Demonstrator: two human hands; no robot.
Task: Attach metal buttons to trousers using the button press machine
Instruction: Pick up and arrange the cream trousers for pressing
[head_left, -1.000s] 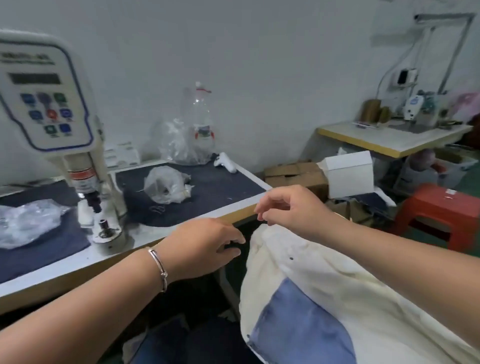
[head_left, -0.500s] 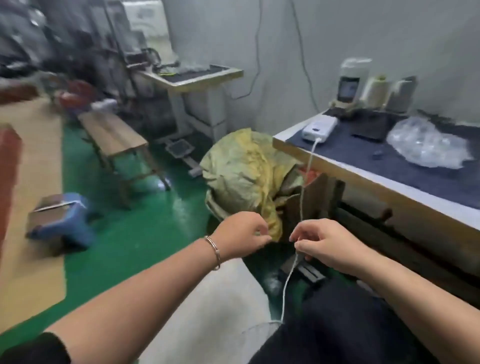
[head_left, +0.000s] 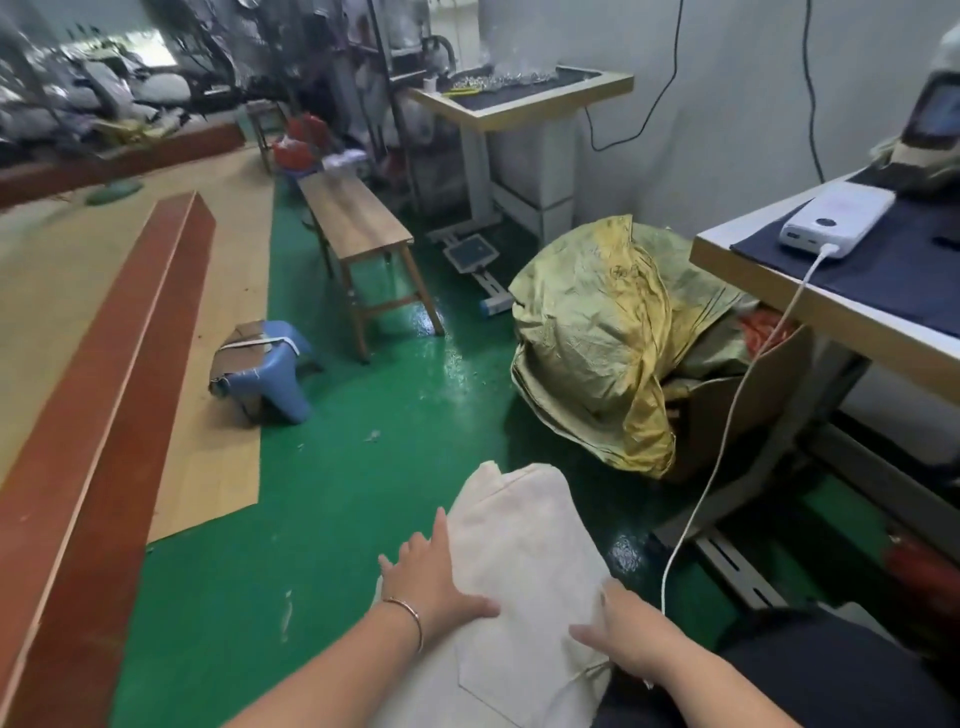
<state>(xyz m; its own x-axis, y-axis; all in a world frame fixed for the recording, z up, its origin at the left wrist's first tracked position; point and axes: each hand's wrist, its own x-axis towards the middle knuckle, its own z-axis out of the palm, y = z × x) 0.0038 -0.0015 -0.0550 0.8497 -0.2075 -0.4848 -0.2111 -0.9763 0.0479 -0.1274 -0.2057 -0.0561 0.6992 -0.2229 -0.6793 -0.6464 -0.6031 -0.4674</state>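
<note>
Cream trousers lie over my lap, a back pocket facing up and one end hanging toward the green floor. My left hand, with a bracelet on the wrist, rests flat on their left edge with the fingers spread. My right hand holds the right edge of the cloth, its thumb stretched out over the fabric; how far the fingers curl under is hidden. The button press machine is out of view, apart from a blurred machine part at the far right on the work table.
A white power bank lies on the table's dark mat, its white cable hanging down beside my right hand. A yellow-green sack stands under the table's end. Further left are a wooden bench, a blue stool and a long red-brown board.
Both hands dropped from pinching at chest height, the right one off the white cable, onto the cream trousers on my lap. My view has tilted lower over the floor to the machine's left.
</note>
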